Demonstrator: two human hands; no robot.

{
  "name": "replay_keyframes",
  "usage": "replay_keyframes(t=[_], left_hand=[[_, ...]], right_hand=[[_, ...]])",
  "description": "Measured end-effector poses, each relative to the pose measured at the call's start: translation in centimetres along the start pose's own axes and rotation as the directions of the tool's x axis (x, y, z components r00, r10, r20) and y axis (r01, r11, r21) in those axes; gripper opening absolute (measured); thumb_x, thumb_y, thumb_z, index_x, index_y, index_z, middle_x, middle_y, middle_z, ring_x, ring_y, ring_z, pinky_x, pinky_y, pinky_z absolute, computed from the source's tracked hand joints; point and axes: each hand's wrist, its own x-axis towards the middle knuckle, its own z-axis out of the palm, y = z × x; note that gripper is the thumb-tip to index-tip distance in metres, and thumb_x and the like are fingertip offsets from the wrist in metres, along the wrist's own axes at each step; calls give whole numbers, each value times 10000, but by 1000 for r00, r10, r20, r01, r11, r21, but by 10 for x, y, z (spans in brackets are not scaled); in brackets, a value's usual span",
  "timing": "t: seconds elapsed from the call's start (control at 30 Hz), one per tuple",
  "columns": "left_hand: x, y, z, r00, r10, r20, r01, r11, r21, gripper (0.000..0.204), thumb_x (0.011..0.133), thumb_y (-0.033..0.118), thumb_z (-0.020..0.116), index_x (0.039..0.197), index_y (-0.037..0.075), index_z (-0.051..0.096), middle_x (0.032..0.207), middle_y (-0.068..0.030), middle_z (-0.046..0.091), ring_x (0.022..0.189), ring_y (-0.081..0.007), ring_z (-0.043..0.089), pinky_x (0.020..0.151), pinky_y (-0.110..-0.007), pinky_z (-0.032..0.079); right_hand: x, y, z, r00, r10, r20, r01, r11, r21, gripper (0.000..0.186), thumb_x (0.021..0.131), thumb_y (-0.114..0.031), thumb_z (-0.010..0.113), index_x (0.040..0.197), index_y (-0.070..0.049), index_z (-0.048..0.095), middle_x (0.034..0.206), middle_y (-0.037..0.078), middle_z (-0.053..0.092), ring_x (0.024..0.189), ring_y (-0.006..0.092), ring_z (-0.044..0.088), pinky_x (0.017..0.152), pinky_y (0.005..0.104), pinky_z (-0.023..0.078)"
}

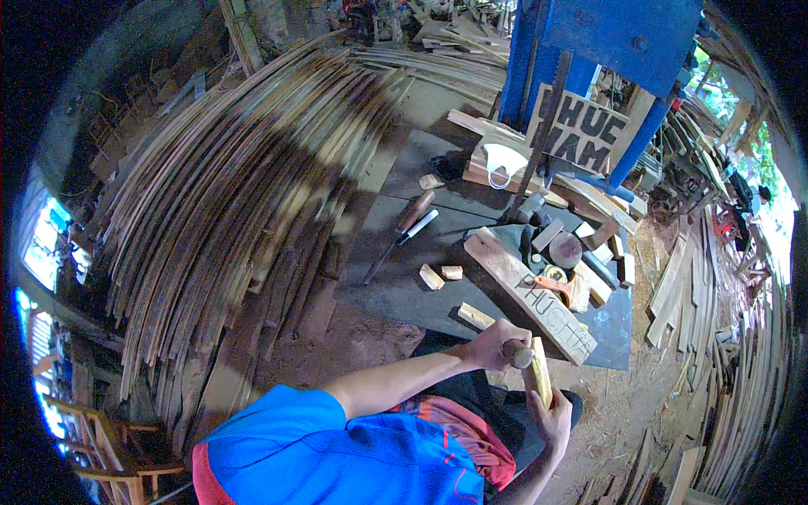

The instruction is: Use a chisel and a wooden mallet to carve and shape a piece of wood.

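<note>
wood piece: we see one narrow, squared stick (541, 380), pale yellow, its long face bright; its lower part is partly covered by fingers
round-ended handle: we see one brown handle (517, 354) beside the stick, its blunt end turned up toward us; the rest is hidden, so we cannot tell what tool it belongs to
count, in hands: one stick, one handle
count, short offcuts: we count three pale offcuts (432, 278) on the dark bench top (478, 291), two close together and one nearer the left hand (492, 343)
count, other bench items: one thick lettered plank (528, 295), one long brown-handled tool (417, 210), one white pen-like item (422, 225) just beside it, one white mask (506, 158)
stick axis: we read the long axis as nearly upright in view, top leaning slightly left, toward the bench; lower end toward the right hand (553, 415)
grip, left: we note fingers wrapped around the handle
grip, right: we note thumb and fingers closed on the lower part of the stick
stick position: held in front of the body, just beside the plank's near end; we cannot tell whether handle and stick touch
</note>
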Motion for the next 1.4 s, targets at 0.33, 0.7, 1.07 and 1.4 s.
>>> replay_keyframes(t=[0.33,0.7,1.07,1.4], left_hand=[[-1,9,2,995,10,-97,-7,1000,24,222,765,114,730,667,80,534,579,-56,587,515,-185,595,495,-328,443],[18,-21,-17,901,-286,-328,147,910,-389,164,892,29,641,764,86,558,682,47,569,556,-33,500,492,-239,407],[21,-28,-15,903,-134,-408,50,976,-211,201,916,49,634,753,82,521,605,54,485,517,-35,457,464,-219,348],[42,-29,-39,883,-317,-347,173,905,-388,178,915,52,632,752,69,565,644,68,525,571,-11,466,510,-208,366]], right_hand=[[-2,-1,21,999,44,-14,-46,970,-239,396,845,-337,723,1029,8,661,788,223,677,729,310,693,648,384,516],[20,-16,45,976,139,-166,-160,980,-122,558,869,-530,638,977,17,645,820,288,665,796,450,664,695,508,529],[2,-36,10,999,37,5,-34,957,-289,440,823,-446,697,1019,-54,676,789,212,681,762,386,679,666,436,531],[12,-51,11,965,12,-262,-32,997,-71,444,845,-434,710,986,-26,607,791,223,674,749,379,684,644,424,531]])
